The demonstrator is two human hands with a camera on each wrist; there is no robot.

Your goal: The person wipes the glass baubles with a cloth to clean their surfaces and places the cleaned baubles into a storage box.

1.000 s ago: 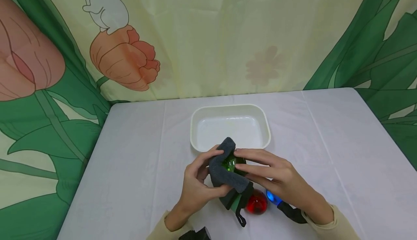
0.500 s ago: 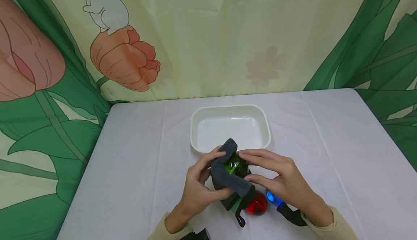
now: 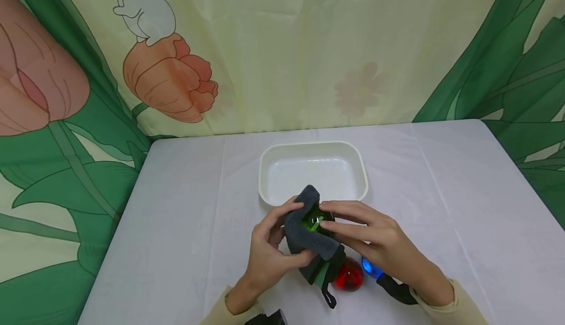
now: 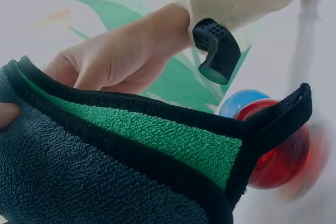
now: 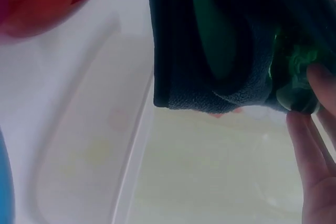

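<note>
A dark grey cloth (image 3: 304,236) with black edging, a green side and a hanging loop is folded round a clear green ball (image 3: 313,219). My left hand (image 3: 271,256) holds the cloth from the left, thumb at the front and fingers behind. On the other side, my right hand (image 3: 377,234) grips the ball with its fingertips. In the right wrist view the green ball (image 5: 299,69) sits dark between cloth and fingers. The left wrist view shows the cloth's green side (image 4: 152,132) inside the fold. Part of the ball is hidden by the cloth and fingers.
A white rectangular tray (image 3: 313,170) stands behind the hands on the white-covered table (image 3: 176,227). A clear red ball (image 3: 348,275) lies just below the cloth, with a blue ball (image 3: 372,267) right of it, partly hidden. Black wrist cameras (image 3: 267,318) sit on the forearms.
The right fingers shift on the green ball, and the ball has turned a little within the cloth. The left hand keeps its hold; tray, red ball and blue ball stay put.
</note>
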